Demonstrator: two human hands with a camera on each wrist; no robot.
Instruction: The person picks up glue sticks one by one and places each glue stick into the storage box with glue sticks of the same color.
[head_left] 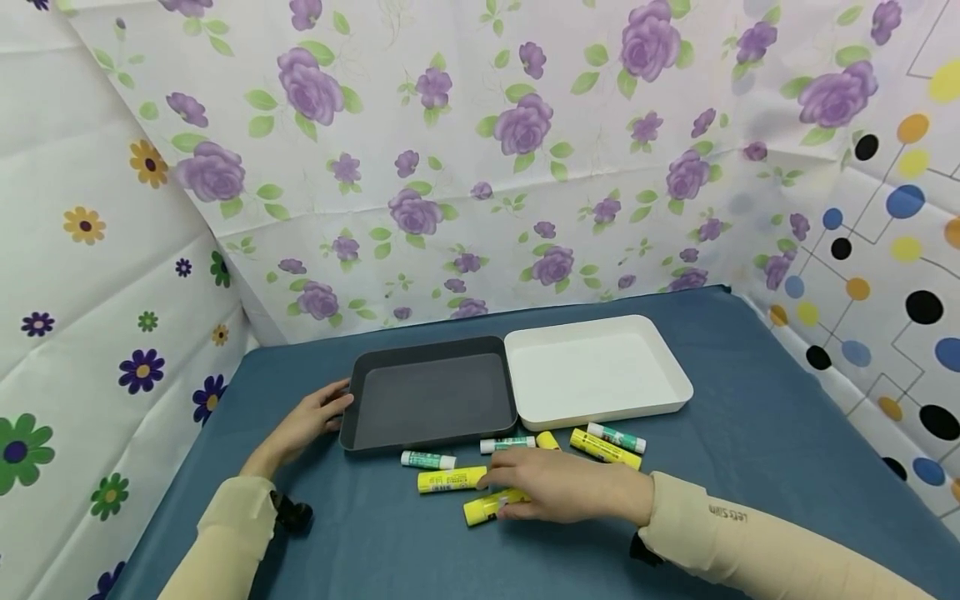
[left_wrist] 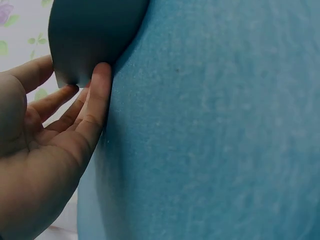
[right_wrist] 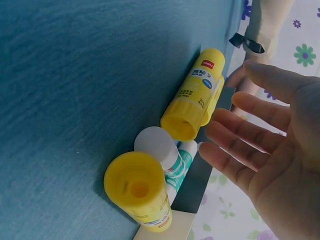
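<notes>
My left hand [head_left: 318,414] holds the left side of a dark grey tray [head_left: 435,400]. In the left wrist view its thumb is at the tray's rim and the other fingers [left_wrist: 101,80] lie against the wall low by the cloth. My right hand [head_left: 562,485] hovers over several glue sticks in front of the trays, fingers loosely bent, nothing in its grasp. Beneath it and to its left lie two yellow glue sticks [head_left: 452,480], the nearer partly covered by its fingers. Green-and-white glue sticks [head_left: 428,460] are close to the grey tray's front edge.
A white tray [head_left: 600,367] stands against the grey tray's right side. In front of it lie a yellow glue stick [head_left: 606,448] and a green-and-white one [head_left: 617,437]. Blue cloth [head_left: 360,533] covers the table, with patterned curtains [head_left: 480,167] behind and at both sides.
</notes>
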